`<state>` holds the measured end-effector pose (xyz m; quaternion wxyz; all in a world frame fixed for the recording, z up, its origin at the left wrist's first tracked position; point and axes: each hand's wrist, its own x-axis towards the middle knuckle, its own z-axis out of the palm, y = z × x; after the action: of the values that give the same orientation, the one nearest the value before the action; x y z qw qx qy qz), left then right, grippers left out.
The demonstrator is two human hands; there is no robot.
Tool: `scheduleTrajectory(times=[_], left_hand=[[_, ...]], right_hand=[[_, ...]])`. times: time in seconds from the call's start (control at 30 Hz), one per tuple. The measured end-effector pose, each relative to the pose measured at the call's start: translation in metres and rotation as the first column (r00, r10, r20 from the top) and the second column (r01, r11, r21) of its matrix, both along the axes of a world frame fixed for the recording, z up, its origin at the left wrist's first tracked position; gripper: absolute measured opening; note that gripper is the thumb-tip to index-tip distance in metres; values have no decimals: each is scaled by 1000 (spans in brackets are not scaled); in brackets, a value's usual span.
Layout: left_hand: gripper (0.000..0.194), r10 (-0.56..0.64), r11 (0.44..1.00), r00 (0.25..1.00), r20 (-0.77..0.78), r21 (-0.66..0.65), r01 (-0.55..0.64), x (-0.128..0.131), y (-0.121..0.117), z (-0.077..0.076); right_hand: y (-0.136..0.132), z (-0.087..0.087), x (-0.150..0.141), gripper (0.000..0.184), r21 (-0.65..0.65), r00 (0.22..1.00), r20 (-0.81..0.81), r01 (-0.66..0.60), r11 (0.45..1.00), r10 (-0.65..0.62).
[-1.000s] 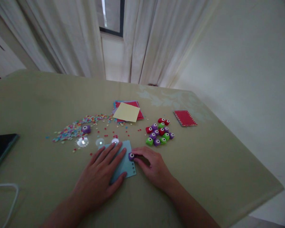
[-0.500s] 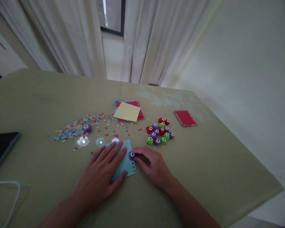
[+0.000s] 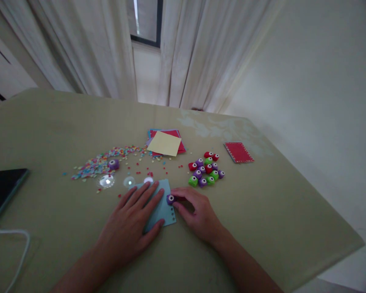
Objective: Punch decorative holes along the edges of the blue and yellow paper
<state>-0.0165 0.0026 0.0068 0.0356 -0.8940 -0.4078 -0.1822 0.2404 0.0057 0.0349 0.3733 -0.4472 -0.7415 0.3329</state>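
Note:
My left hand (image 3: 137, 217) lies flat with its fingers spread over a light blue sheet of paper (image 3: 165, 215), pressing it to the table. Along the sheet's right edge runs a short row of small punched holes. Between thumb and fingers, my right hand (image 3: 198, 211) grips a purple craft punch (image 3: 171, 199) placed at that edge, above the holes. Beyond the right hand sits a cluster of red, green and purple craft punches (image 3: 208, 168). Another purple punch (image 3: 113, 164) stands by a heap of colourful paper confetti (image 3: 99, 166).
A stack of coloured paper squares with a yellow sheet (image 3: 164, 143) on top lies farther back. A red square with a punched border (image 3: 238, 152) is at the right. Clear round discs (image 3: 106, 180) lie behind my left hand. A dark tablet (image 3: 4, 189) with a white cable (image 3: 26, 234) is at left.
The whole view has shifted very slightly. Both hands, the blue sheet and the held punch keep practically the same places relative to each other.

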Motion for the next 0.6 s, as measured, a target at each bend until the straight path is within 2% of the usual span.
scheduleTrajectory(times=[0.1, 0.2, 0.27, 0.37, 0.5, 0.6], left_hand=[[71, -4, 1000, 1000, 13, -5, 4, 1, 1, 0], [71, -6, 1000, 999, 32, -21, 7, 1, 1, -2], [70, -4, 999, 999, 50, -35, 5, 1, 1, -3], [69, 5, 999, 997, 75, -53, -1, 0, 0, -7], [69, 7, 997, 996, 89, -74, -1, 1, 0, -9], [68, 10, 997, 995, 101, -81, -1, 2, 0, -8]], right_hand=[[-1, 5, -2, 23, -48, 992, -28, 118, 992, -119], [7, 13, -3, 13, -240, 977, 14, 211, 948, -213], [18, 21, -4, 13, -387, 984, 78, 179, 904, -162], [37, 33, -5, 21, -506, 983, 178, 122, 854, -36], [56, 45, -7, 22, -569, 944, 309, 82, 818, 119], [64, 47, -9, 23, -574, 920, 353, 68, 816, 171]])
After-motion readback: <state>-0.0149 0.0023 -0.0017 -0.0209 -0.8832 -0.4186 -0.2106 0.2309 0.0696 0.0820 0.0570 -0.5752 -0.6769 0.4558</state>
